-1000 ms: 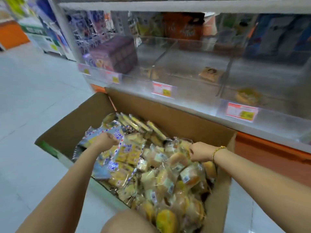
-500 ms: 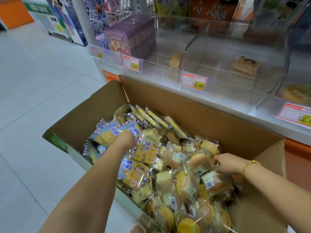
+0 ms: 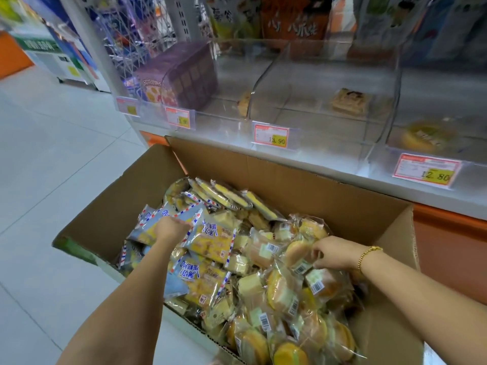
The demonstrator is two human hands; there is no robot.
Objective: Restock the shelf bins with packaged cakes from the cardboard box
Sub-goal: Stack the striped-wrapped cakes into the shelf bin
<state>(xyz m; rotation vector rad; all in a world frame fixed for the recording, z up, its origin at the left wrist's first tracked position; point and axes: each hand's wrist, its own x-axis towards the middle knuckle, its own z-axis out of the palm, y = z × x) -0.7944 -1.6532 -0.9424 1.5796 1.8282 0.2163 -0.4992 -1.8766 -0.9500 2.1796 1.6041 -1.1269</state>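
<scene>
Head view. The setting is a shop aisle with a pale tiled floor (image 3: 52,159). A shelf (image 3: 329,185) runs across the upper frame and carries clear plastic bins with price tags (image 3: 271,137) clipped to the front edge. An open cardboard box (image 3: 303,188) stands on the floor directly in front of the shelf.

Bin status:
- The left bin (image 3: 224,119) holds a purple carton (image 3: 181,75) and what appears to be 1 small cake near its right wall.
- The middle bin (image 3: 329,127) holds 1 flat brown package (image 3: 350,101).
- The right bin (image 3: 448,151) holds 1 round yellow cake (image 3: 424,137).

All 3 bins are close to bare.

Box status: the box is heaped almost to the rim with packaged cakes (image 3: 263,262). Blue-and-yellow printed packs lie on the left side; clear-wrapped round and square cakes with barcode labels lie on the right side.

Hand status:
- The left hand (image 3: 171,229) is inside the box, curled over a blue-and-yellow pack (image 3: 213,238). The fingers are hidden beneath the hand, so a firm grip cannot be confirmed.
- The right hand (image 3: 334,252) is inside the box at the right, with its fingers pinching the wrapper of a round cake (image 3: 297,251).

Progress assessment: the task appears to be at or near its start. No package is lifted clear of the box, and nothing in transit to a bin is visible. Remaining work, as judged here: take the cakes out, match each type to its bin, and repeat until the bins are filled.
</scene>
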